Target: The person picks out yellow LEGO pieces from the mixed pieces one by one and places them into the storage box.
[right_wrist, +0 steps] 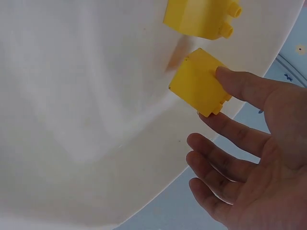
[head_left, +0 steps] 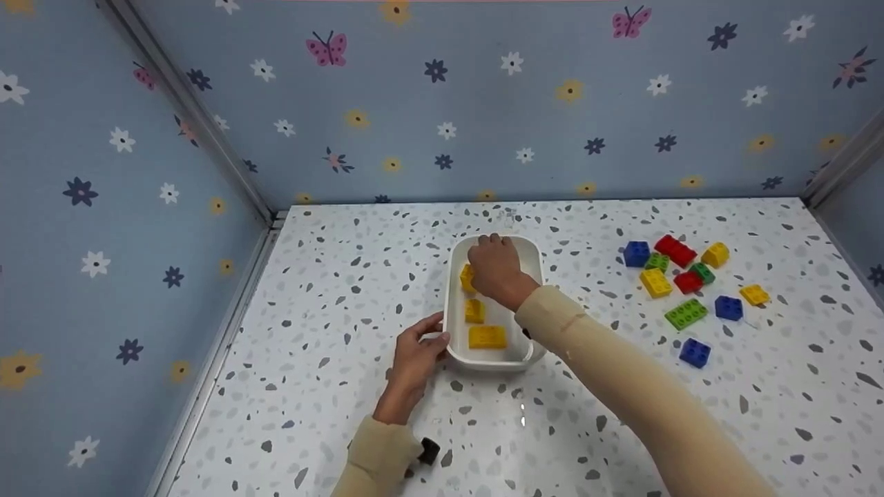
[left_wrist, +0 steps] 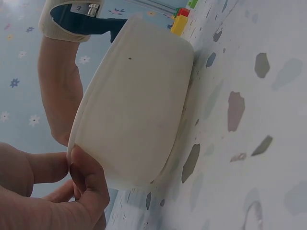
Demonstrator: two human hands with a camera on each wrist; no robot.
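Yellow block (right_wrist: 199, 82) is sitting between the thumb and forefinger of the right hand (head_left: 496, 269), which is pinching it inside a white box (head_left: 456, 355) near the wall end, while the other fingers are curving loosely beside it. Another yellow block (right_wrist: 201, 17) is lying just beside the held one, and two more, a small block (head_left: 474, 310) and a longer block (head_left: 487, 337), are resting on the floor of the box nearer the person. The left hand (head_left: 416, 352) is gripping the rim at the left side, its thumb and fingers closing on the edge. Underneath, a pale desk (head_left: 345, 310) is showing grey and brown speckles and is catching a streak of light in front of the box. Over on the right, loose coloured blocks (head_left: 686, 315), blue, red, green and yellow, are lying scattered on the desk. Blue walls (head_left: 483, 117) are enclosing the desk behind and at both sides, carrying flowers and pink butterflies, and metal strips (head_left: 207, 117) are running along the corners. Beige sleeves (head_left: 608, 366) are covering both forearms.
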